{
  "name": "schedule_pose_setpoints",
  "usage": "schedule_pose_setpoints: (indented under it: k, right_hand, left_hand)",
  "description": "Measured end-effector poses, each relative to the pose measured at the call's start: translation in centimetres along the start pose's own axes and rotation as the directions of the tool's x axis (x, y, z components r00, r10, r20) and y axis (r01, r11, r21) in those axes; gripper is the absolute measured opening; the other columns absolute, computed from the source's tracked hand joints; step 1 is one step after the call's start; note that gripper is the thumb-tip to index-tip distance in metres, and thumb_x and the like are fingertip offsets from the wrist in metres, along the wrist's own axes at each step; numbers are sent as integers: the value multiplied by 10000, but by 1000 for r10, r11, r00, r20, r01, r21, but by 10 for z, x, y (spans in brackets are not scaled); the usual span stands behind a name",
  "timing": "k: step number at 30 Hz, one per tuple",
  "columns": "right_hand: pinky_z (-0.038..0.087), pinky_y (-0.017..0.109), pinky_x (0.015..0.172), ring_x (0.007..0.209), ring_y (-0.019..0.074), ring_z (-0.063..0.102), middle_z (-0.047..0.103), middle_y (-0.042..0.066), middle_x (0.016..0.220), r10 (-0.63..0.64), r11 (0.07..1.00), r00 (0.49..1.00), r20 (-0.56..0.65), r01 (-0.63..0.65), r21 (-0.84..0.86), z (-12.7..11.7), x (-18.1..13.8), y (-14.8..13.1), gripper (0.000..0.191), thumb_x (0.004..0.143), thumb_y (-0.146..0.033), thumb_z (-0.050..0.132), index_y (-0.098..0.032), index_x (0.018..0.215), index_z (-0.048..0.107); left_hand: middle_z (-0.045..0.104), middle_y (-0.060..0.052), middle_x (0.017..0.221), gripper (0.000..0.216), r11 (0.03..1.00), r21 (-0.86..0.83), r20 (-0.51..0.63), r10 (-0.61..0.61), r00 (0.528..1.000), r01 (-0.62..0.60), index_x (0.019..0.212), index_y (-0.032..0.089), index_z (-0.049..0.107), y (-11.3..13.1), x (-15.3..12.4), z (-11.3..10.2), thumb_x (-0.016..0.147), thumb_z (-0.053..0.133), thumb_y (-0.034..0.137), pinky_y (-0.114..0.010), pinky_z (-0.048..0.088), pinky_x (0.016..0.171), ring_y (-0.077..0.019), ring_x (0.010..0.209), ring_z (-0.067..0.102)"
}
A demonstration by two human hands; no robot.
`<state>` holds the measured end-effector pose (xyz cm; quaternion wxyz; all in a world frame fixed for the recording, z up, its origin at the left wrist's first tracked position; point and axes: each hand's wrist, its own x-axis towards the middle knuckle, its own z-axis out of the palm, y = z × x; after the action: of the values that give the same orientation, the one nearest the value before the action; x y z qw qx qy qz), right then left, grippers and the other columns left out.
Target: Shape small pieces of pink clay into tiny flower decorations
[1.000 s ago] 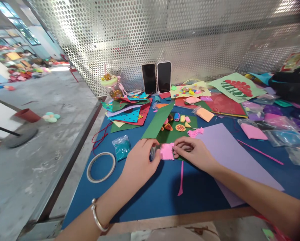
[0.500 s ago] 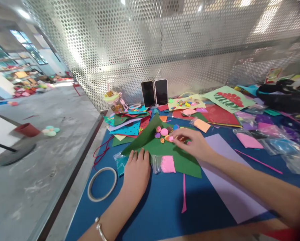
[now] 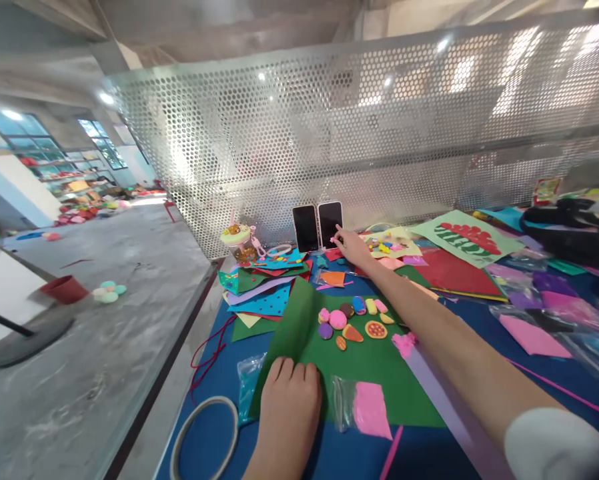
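My left hand (image 3: 292,400) lies on the lower left part of a green sheet (image 3: 324,373), its fingers bent down over the paper. The sheet's left side curls up. On it sit several small clay pieces, among them a pizza-like disc (image 3: 376,329), a pink round (image 3: 337,320) and an orange wedge (image 3: 352,333). My right hand (image 3: 352,247) reaches far forward with a small pink clay piece (image 3: 333,239) at its fingertips. Its index finger is at the screen of the right phone (image 3: 330,220); whether it touches cannot be told. A pink clay packet (image 3: 372,408) lies on the sheet's near edge.
A second phone (image 3: 306,229) stands beside the first, before a perforated metal screen (image 3: 289,147). Tape roll (image 3: 179,443), teal packet (image 3: 247,393) and coloured papers (image 3: 264,300) lie left. Purple paper (image 3: 444,400), clay packets (image 3: 532,337) and a red folder (image 3: 459,277) are right.
My right hand has moved from the clay pieces up and away to the phone, carrying the pink piece. My left hand stays on the green sheet with fingers more bent. The view has tilted up.
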<state>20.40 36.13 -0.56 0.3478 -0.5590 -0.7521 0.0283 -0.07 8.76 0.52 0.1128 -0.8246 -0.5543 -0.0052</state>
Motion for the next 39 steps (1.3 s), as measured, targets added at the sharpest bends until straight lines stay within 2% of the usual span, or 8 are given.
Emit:
schedule_pose_setpoints:
  k: [6, 13, 18, 23, 26, 28, 33, 39]
  right_hand:
    - [506, 418, 830, 994, 212, 593, 564, 87, 1198, 28, 999, 998, 64, -29, 18, 3, 4, 7, 274, 911, -279, 537, -171, 1163, 550]
    - [511, 412, 818, 976, 207, 599, 573, 84, 1180, 54, 973, 996, 64, -67, 222, -12, -4, -17, 271, 910, -281, 538, -168, 1156, 553]
    - [494, 391, 849, 983, 199, 611, 625, 74, 1112, 68, 877, 996, 65, -91, 471, -38, -48, -62, 191, 901, -291, 535, -152, 1017, 597]
    - [553, 308, 664, 795, 177, 685, 694, 51, 881, 87, 705, 971, 221, -217, 675, -74, -149, -110, 278, 886, -452, 462, -187, 875, 544]
    - [548, 293, 582, 697, 175, 685, 687, 55, 807, 105, 616, 939, 328, -320, 719, -83, -206, -125, 352, 834, -542, 498, -191, 828, 514]
    - [530, 293, 579, 664, 168, 664, 661, 38, 779, 144, 461, 886, 440, -454, 763, -82, -230, -127, 403, 748, -588, 587, -200, 823, 509]
    - [506, 291, 608, 650, 147, 625, 605, 15, 755, 171, 408, 870, 462, -489, 771, -69, -246, -120, 411, 747, -592, 590, -193, 814, 517]
    - [520, 299, 631, 644, 146, 630, 592, -5, 718, 122, 447, 893, 433, -439, 779, -68, -246, -118, 402, 759, -582, 583, -193, 837, 517]
  left_hand:
    - [653, -123, 1134, 252, 1000, 1, -67, 18, 998, -18, 940, 148, 665, -6, 2, 11, 818, 460, 66, -479, 465, 968, -314, 1114, 578]
    - [502, -120, 1364, 329, 989, -114, 149, -77, 986, 94, 1128, 147, 584, -4, 3, 6, 850, 421, 79, -426, 469, 974, -316, 1237, 473]
    - [525, -110, 1338, 317, 980, -160, 183, -85, 980, 115, 1119, 152, 578, 0, 1, -6, 878, 379, 96, -397, 518, 890, -297, 1186, 527]
    - [653, -77, 1060, 235, 965, -262, 88, 31, 996, -7, 960, 178, 614, -4, -5, -5, 848, 426, 92, -375, 523, 783, -236, 916, 638]
    - [644, -45, 948, 134, 853, -502, -25, 150, 988, -142, 860, 196, 606, -5, -8, -1, 797, 518, 117, -315, 490, 785, -194, 890, 602]
    - [632, -35, 916, 110, 763, -625, -64, 160, 985, -165, 804, 198, 602, -3, -9, 1, 745, 572, 110, -296, 475, 776, -181, 873, 584]
    - [624, -30, 867, 72, 639, -760, -72, 91, 993, -114, 720, 195, 620, 6, -7, 3, 699, 636, 128, -318, 455, 786, -189, 863, 572]
    - [598, -25, 863, 76, 619, -781, -90, 28, 996, -88, 745, 202, 662, 11, -3, 9, 678, 686, 176, -353, 458, 828, -196, 886, 575]
